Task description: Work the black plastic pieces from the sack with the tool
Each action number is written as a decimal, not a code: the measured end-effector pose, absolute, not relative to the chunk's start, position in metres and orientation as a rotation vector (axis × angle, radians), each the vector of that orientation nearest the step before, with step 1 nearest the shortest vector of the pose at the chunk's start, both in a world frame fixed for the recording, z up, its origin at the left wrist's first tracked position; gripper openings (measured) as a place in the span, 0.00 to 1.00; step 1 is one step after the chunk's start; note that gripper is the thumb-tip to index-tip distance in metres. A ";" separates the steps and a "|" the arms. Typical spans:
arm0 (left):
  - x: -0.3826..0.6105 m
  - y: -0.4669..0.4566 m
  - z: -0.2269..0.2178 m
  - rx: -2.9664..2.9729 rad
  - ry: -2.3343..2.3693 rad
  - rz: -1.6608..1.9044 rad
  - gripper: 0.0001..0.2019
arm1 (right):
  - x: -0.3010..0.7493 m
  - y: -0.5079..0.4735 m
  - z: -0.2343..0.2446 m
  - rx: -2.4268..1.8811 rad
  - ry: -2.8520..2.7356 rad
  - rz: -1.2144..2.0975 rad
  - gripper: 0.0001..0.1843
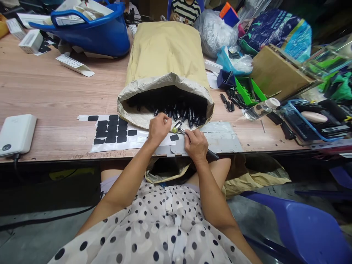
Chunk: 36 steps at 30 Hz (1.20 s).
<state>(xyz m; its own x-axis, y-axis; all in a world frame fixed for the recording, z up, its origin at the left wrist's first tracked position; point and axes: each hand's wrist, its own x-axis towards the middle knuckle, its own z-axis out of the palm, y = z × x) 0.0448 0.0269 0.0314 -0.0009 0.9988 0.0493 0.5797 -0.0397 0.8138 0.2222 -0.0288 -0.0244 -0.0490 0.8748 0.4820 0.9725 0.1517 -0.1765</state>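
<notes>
My right hand [196, 145] is closed around a small hammer [176, 127] with a metal shaft, a yellowish face on its head and a dark grip end. The hammer head hovers by the mouth of a big tan paper sack [165, 47]. Inside the sack lie several black pen-like pieces [190, 118]. Just left of the hammer head, my left hand [159, 129] pinches its fingertips together at the sack's lip; what they hold is too small to name. Beside my left forearm is a white sheet of black rounded stickers [111, 130], with one black sticker [174, 138] lying apart under the hammer.
On the left are a white power bank [18, 134] with a cable and a blue basket [93, 31] of boxes. A green tray [249, 90], a clear bottle [261, 109] and a blue-rimmed bin [313, 121] stand right. Across the table sits a person in stripes [187, 11].
</notes>
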 end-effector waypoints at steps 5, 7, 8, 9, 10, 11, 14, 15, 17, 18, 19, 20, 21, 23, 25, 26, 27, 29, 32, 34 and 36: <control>0.054 0.080 0.016 1.600 2.033 0.926 0.06 | 0.221 -0.029 -0.024 -1.749 -1.949 -0.279 0.14; 0.059 0.086 0.014 1.582 2.072 0.874 0.07 | 0.220 -0.029 -0.023 -1.746 -1.952 -0.281 0.14; 0.061 0.088 0.014 1.574 2.082 0.852 0.08 | 0.220 -0.029 -0.023 -1.747 -1.950 -0.281 0.14; 0.062 0.088 0.014 1.568 2.083 0.839 0.08 | 0.220 -0.029 -0.023 -1.749 -1.948 -0.280 0.13; 0.063 0.089 0.013 1.565 2.076 0.837 0.08 | 0.220 -0.029 -0.023 -1.752 -1.945 -0.278 0.13; 0.063 0.089 0.012 1.566 2.066 0.846 0.08 | 0.220 -0.030 -0.022 -1.756 -1.944 -0.276 0.13; 0.061 0.089 0.009 1.576 2.069 0.867 0.08 | 0.219 -0.029 -0.022 -1.759 -1.949 -0.280 0.13; 0.060 0.089 0.008 1.577 2.085 0.854 0.08 | 0.219 -0.029 -0.022 -1.758 -1.953 -0.284 0.13; 0.056 0.086 0.006 1.579 2.109 0.823 0.07 | 0.219 -0.029 -0.023 -1.756 -1.955 -0.295 0.13; 0.054 0.083 0.006 1.584 2.110 0.818 0.06 | 0.219 -0.029 -0.023 -1.756 -1.953 -0.299 0.13; 0.051 0.079 0.006 1.592 2.105 0.824 0.06 | 0.219 -0.028 -0.024 -1.756 -1.950 -0.301 0.13; 0.048 0.075 0.006 1.602 2.094 0.836 0.06 | 0.219 -0.028 -0.024 -1.756 -1.946 -0.301 0.13; 0.044 0.069 0.007 1.615 2.078 0.848 0.06 | 0.219 -0.028 -0.024 -1.754 -1.944 -0.300 0.13; 0.037 0.054 0.011 1.647 2.027 0.859 0.06 | 0.219 -0.028 -0.025 -1.751 -1.942 -0.300 0.13; 0.029 0.037 0.016 1.685 1.942 0.867 0.06 | 0.220 -0.028 -0.025 -1.752 -1.942 -0.305 0.13; 0.026 0.028 0.018 1.709 1.892 0.875 0.06 | 0.220 -0.028 -0.025 -1.755 -1.941 -0.309 0.13; 0.023 0.020 0.019 1.734 1.837 0.884 0.06 | 0.220 -0.028 -0.025 -1.756 -1.940 -0.312 0.13; 0.018 0.005 0.020 1.789 1.724 0.894 0.07 | 0.220 -0.028 -0.025 -1.758 -1.936 -0.307 0.13; 0.011 -0.010 0.013 1.871 1.596 0.863 0.07 | 0.220 -0.028 -0.025 -1.759 -1.932 -0.277 0.13; 0.008 -0.013 0.006 1.917 1.553 0.835 0.06 | 0.220 -0.028 -0.025 -1.762 -1.929 -0.259 0.14; 0.005 -0.014 0.000 1.951 1.531 0.822 0.07 | 0.220 -0.028 -0.025 -1.763 -1.927 -0.256 0.14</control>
<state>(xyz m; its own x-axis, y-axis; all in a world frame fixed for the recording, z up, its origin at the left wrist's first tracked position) 0.0051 -0.0142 -0.0002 0.1755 0.9742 0.1420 0.6565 -0.2233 0.7205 0.2200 -0.0282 -0.0250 -0.0254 0.8736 0.4860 0.9702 0.1387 -0.1986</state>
